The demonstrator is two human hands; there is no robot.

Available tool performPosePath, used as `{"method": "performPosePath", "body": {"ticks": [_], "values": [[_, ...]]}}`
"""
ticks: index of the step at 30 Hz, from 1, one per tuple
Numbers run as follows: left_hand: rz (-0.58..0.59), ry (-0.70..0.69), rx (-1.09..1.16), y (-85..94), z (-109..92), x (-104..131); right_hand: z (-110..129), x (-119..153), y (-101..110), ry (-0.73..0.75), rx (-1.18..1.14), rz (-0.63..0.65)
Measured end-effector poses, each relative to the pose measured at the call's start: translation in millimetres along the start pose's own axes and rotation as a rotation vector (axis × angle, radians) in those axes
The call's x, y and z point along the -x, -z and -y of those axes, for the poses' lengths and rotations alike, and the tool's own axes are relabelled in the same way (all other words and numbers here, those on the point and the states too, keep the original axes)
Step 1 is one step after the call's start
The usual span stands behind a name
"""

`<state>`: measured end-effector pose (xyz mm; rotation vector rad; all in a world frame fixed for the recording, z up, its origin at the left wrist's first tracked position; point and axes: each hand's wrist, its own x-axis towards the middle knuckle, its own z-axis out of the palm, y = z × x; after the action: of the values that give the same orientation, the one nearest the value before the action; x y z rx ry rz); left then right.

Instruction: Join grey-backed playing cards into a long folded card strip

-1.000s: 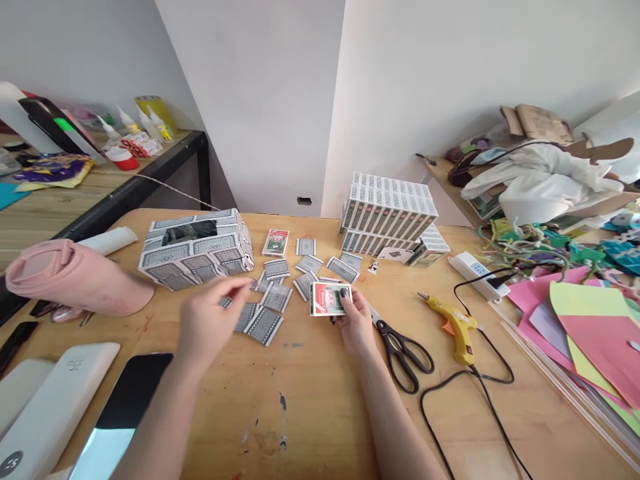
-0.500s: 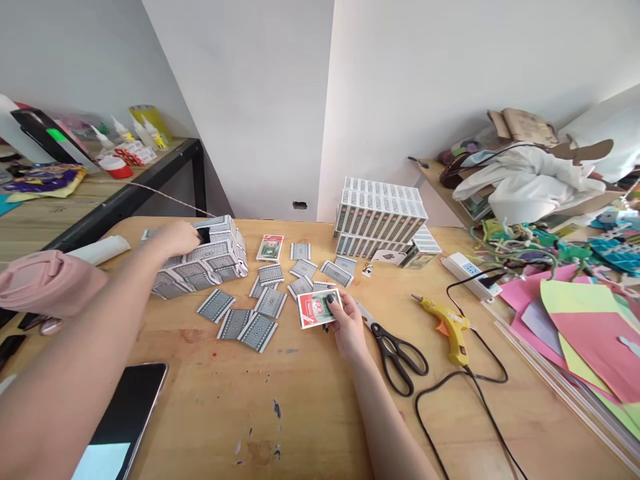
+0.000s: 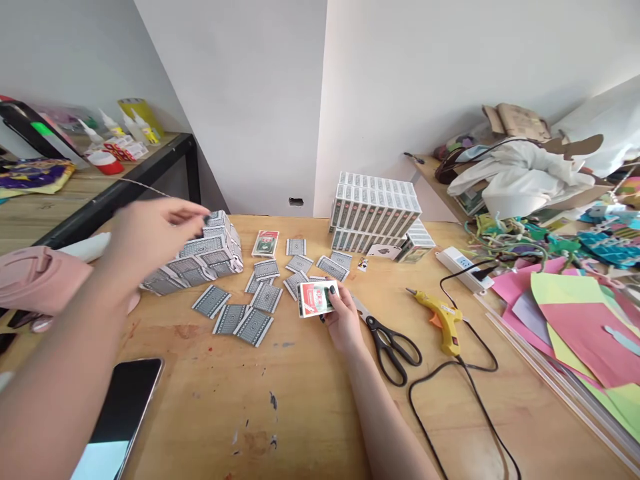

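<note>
My right hand (image 3: pixel 344 317) grips a red, white and green pack of playing cards (image 3: pixel 313 299), thumb on its upper face. Over the left side of the table, my left hand (image 3: pixel 163 227) is slightly smeared, its fingertips drawn together; what they hold, if anything, cannot be made out. Just beneath and beyond it sits a box-like block covered in folded grey-patterned cards (image 3: pixel 213 250), partly hidden by the hand. Several folded cards (image 3: pixel 254 325) lie loose between the block and the held pack. A second card pack (image 3: pixel 265 243) lies behind them.
Stacked card packs (image 3: pixel 375 207) stand at the back. To my right are black-handled scissors (image 3: pixel 393 350), a yellow glue gun (image 3: pixel 445 320) with its cord, a power strip (image 3: pixel 463 268) and coloured paper (image 3: pixel 575 313). A phone (image 3: pixel 120 413) and rolled pink cloth (image 3: pixel 43 277) are at left.
My left hand has lifted off the card-covered block and come back toward me. My right hand still grips the pack, now tilted a little differently. The whole view has shifted slightly.
</note>
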<state>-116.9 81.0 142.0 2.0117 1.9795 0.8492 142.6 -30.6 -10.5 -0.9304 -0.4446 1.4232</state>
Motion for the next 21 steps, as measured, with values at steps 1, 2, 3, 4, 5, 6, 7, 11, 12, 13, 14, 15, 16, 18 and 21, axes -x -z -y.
{"method": "performPosePath", "body": {"ticks": [1, 2, 3, 4, 5, 6, 7, 11, 12, 13, 14, 15, 16, 18, 21], "values": [[0.100, 0.028, 0.113, -11.3, -9, 18, 0, 0, -1, -0.017, -0.024, 0.012], [0.263, 0.070, 0.250, -24.5, -17, 36, -1, 0, -1, -0.036, -0.048, 0.027], [0.436, 0.117, 0.399, -38.4, -24, 54, -1, 1, -2, -0.053, -0.067, 0.042], [0.553, 0.184, 0.554, -52.2, -30, 71, -2, 1, -3, -0.067, -0.079, 0.054], [0.631, 0.234, 0.691, -65.0, -35, 85, -2, 1, -4, -0.078, -0.082, 0.061], [0.700, 0.270, 0.810, -75.9, -39, 96, -3, 2, -5, -0.084, -0.077, 0.064], [0.738, 0.309, 0.917, -84.7, -42, 105, -3, 2, -5, -0.086, -0.065, 0.064], [0.731, 0.451, 1.131, -99.5, -45, 117, -3, 2, -6, -0.064, -0.033, 0.054], [0.733, 0.474, 1.155, -100.2, -45, 117, -3, 2, -6, -0.055, -0.029, 0.050], [0.739, 0.491, 1.175, -100.5, -45, 117, -3, 1, -6, -0.047, -0.023, 0.046], [0.745, 0.505, 1.193, -100.7, -44, 117, -4, 1, -6, -0.039, -0.017, 0.042], [0.750, 0.517, 1.211, -101.0, -43, 118, -4, 1, -6, -0.033, -0.011, 0.039], [0.753, 0.526, 1.228, -101.4, -43, 118, -4, 0, -5, -0.029, -0.007, 0.037], [0.756, 0.547, 1.255, -102.5, -42, 120, -5, 0, -5, -0.029, -0.005, 0.035], [0.746, 0.569, 1.271, -104.1, -42, 121, -4, 0, -5, -0.032, -0.006, 0.039]]}}
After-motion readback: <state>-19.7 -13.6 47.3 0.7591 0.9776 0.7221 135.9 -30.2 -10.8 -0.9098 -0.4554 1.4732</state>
